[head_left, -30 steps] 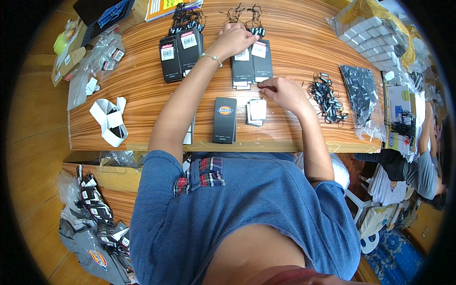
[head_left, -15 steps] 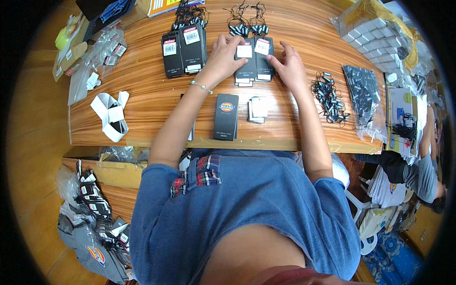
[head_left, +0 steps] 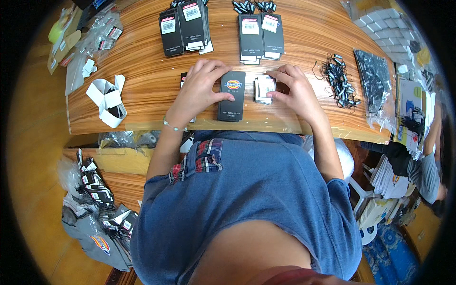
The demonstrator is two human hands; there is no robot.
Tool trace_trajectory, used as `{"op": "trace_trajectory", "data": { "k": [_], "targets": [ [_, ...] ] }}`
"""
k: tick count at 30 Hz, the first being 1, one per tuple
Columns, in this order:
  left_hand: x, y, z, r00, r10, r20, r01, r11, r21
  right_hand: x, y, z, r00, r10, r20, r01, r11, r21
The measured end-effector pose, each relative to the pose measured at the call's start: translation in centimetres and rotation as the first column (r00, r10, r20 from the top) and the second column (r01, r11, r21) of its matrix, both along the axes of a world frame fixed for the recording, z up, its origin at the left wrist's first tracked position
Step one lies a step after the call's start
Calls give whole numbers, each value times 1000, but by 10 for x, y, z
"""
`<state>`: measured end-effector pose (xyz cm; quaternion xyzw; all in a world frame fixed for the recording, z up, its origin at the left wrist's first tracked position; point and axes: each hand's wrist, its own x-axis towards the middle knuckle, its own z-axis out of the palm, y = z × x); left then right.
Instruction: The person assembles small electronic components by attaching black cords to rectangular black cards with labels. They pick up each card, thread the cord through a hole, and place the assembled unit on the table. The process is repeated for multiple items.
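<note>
In front of me on the wooden table lies a small stack of black hang tags with a coloured emblem. My left hand is closed at its left side, thumb on the top tag's face and fingers at its upper edge. To the right is a small pile of white label cards. My right hand pinches at the right side of this pile, thumb and forefinger on the top card. Another dark tag shows partly beneath my left hand, mostly hidden.
Farther off lie two groups of stickered black tags, a left group and a right group, with strings. Black string loops and a bagged bundle lie at right. A white strip coil sits at left. A co-worker's arm shows far right.
Both hands have left the right group of stickered tags and come nearer to me. The left is now at the black tag stack, the right at the white cards. The view has shifted slightly.
</note>
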<state>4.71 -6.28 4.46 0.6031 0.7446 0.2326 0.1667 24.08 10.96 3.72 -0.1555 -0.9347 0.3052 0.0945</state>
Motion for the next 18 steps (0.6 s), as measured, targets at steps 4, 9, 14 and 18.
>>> {"op": "trace_trajectory", "data": {
  "k": [4,9,14,18],
  "targets": [
    [7,-4,6,997,30,-74,-23,996,91,1,-7,-8,980,-92,-174,93,996,-5],
    [8,-8,3,656,214,723,-223,971,-85,6,-18,-2,964,-264,-29,203,804,-559],
    [39,7,21,488,100,867,-287,957,51,-8,-43,12,861,-380,-337,102,779,-619],
    [51,22,16,496,67,866,-294,951,94,-7,-41,5,812,-450,-372,153,779,-607]
  ]
}}
